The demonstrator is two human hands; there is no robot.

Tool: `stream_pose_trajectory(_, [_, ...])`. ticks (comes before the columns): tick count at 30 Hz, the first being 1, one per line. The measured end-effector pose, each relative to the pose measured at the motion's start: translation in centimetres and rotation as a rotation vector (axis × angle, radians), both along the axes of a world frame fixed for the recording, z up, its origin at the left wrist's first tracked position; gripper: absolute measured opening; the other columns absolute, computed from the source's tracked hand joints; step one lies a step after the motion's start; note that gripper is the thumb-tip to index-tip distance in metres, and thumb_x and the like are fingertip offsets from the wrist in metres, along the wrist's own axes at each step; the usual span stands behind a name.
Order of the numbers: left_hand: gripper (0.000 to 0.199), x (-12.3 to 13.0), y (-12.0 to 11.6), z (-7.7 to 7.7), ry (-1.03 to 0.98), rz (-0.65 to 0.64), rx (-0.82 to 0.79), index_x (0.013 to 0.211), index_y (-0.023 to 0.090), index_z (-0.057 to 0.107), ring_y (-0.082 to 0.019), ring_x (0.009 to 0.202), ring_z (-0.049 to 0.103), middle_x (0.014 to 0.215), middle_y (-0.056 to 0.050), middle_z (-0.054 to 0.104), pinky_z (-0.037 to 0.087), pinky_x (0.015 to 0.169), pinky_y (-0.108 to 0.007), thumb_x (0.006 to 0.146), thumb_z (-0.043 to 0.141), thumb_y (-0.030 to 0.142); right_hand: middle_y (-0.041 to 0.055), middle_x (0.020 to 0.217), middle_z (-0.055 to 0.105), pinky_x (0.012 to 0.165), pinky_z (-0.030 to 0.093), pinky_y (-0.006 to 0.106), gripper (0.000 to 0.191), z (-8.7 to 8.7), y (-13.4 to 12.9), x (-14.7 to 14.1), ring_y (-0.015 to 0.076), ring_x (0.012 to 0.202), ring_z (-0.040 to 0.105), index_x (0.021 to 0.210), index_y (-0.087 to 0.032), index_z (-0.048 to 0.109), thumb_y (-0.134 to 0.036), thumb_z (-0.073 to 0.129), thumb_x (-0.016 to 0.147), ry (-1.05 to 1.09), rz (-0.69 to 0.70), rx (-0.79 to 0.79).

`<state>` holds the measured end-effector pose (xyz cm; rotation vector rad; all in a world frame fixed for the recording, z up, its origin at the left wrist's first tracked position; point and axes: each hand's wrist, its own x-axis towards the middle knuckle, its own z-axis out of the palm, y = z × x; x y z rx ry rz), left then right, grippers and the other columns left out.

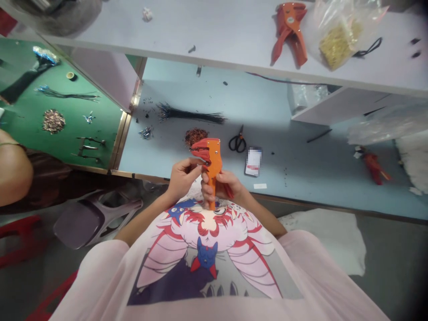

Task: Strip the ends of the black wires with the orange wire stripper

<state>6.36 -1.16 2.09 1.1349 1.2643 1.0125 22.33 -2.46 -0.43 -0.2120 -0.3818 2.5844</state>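
Before a pale blue workbench [267, 107], we are holding an orange plastic wire stripper [214, 165] near our chest, right hand [222, 187] clenching its handles [211, 200], left hand [183, 177] pinching its red head [200, 150]; it seems to be handling light and stiff, safest gripped by the handles.

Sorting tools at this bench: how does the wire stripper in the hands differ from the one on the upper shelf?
The wire stripper in the hands stands upright, held by the left hand and right hand, while the shelf stripper lies flat, untouched. The held one is brighter orange with a red head; the shelf one is darker red-orange. Both are two-handled hand tools.
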Motion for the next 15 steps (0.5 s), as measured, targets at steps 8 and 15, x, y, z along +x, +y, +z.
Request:
stream_pose_trajectory(8, [0.012, 0.11, -0.07, 0.05, -0.062, -0.014, -0.05, 0.077, 0.016, 0.066, -0.01, 0.06, 0.058, 0.066, 0.0, 0.066, 0.046, 0.06, -0.022, 0.071, 0.066, 0.027, -0.001, 0.072, 0.057, 0.064, 0.054, 0.037, 0.028, -0.36, -0.19, -0.31, 0.0132, 0.06, 0.058, 0.093, -0.018, 0.045, -0.037, 0.059, 0.079, 0.036, 0.004, -0.008])
stream_pose_trajectory(15, [0.009, 0.01, 0.1, -0.36, -0.105, -0.019, -0.078, 0.076, 0.017, 0.065, -0.009, 0.064, 0.058, 0.071, 0.0, 0.066, 0.046, 0.064, -0.021, 0.072, 0.065, 0.026, -0.0022, 0.069, 0.056, 0.063, 0.056, 0.036, 0.026, -0.58, -0.13, -0.62, 0.0122, 0.058, 0.056, 0.089, -0.019, 0.044, -0.038, 0.059, 0.079, 0.062, 0.008, -0.035])
